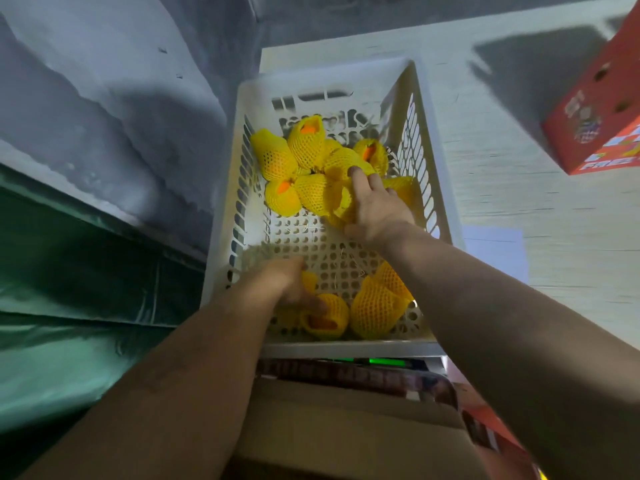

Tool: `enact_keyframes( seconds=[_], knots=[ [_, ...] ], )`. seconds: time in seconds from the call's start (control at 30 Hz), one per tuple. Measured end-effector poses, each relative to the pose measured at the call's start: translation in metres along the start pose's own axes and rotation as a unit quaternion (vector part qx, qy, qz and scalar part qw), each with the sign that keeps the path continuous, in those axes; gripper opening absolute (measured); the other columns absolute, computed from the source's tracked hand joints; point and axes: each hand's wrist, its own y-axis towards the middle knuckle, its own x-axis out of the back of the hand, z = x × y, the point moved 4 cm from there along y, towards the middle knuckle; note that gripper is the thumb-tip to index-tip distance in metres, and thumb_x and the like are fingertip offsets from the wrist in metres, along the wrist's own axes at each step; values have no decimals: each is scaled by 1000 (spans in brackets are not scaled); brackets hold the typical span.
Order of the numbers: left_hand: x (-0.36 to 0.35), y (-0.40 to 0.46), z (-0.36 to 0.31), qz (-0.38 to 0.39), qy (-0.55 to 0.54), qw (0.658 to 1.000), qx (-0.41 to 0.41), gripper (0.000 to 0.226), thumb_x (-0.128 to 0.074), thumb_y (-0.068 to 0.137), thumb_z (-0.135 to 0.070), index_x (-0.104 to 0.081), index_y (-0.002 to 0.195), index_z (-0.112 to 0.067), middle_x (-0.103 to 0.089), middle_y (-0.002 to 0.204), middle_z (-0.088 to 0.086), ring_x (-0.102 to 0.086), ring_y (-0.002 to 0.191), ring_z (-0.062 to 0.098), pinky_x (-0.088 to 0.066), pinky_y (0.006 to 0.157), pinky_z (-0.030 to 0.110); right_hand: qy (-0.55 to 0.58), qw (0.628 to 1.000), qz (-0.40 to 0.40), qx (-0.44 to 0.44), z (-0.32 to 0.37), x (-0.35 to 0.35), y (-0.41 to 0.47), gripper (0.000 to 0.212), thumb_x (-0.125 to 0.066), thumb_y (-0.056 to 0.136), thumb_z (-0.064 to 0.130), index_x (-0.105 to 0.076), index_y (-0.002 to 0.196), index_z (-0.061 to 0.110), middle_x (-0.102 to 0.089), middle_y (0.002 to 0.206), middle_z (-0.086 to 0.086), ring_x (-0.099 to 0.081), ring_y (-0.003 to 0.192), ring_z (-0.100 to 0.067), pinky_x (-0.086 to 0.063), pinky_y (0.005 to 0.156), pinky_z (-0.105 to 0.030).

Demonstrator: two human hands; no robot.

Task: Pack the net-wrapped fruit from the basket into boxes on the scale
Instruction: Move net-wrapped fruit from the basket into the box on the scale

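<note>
1. Centrally placed: white plastic basket (420,140), rectangular, with slotted walls and a floor pierced by round holes.
2. Heaped at the far end of the basket: net-wrapped fruit (277,161), orange skin peeping through yellow foam mesh sleeves with a honeycomb weave and open, floppy ends.
3. Lying at the near end, against the front wall: a few more wrapped pieces, among them a big one (375,313) in a loose, folded sleeve.
4. Reaching deep into the far heap: right hand (375,209), fingers curled over a netted fruit (337,202), thumb tucked under its edge, grasping it.
5. Lower and closer: left hand (294,285), back upward, fingers bent down round a small netted fruit (327,317) at the near wall, gripping it from above.
6. Scattered on the bare perforated floor between the two hands: a few thin straw-like wisps.
7. Just beneath the basket's near rim: glowing green display (384,362), then an open cardboard box (346,427), plain brown inside, printed red outside.
8. Far right, well apart from the basket: red printed carton (599,116), blurred, on a pale floor.
9. Left of the basket: crumpled grey sheeting (104,116) above smooth green sheeting (69,289).
</note>
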Motion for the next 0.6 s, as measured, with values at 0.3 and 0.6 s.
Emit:
enact_keyframes(
  seconds=[0.3, 0.6],
  knots=[
    [72, -93, -6, -264, -223, 925, -158, 88, -65, 72, -86, -43, 142, -37, -51, 141, -3, -59, 105, 7, -40, 67, 20, 391, 919, -55, 4, 34, 68, -79, 70, -65, 63, 56, -50, 127, 31, -69, 106, 7, -66, 105, -17, -57, 88, -39],
    [-23, -300, 34, -332, -327, 807, -363, 71, -70, 70, -89, -43, 124, -52, -66, 117, -21, -68, 106, 0, -57, 83, 44, 384, 888, -51, 246, 126, 155, -295, 49, -85, 81, 35, -57, 119, 21, -67, 93, 11, -64, 85, -3, -52, 74, -21]
  ],
)
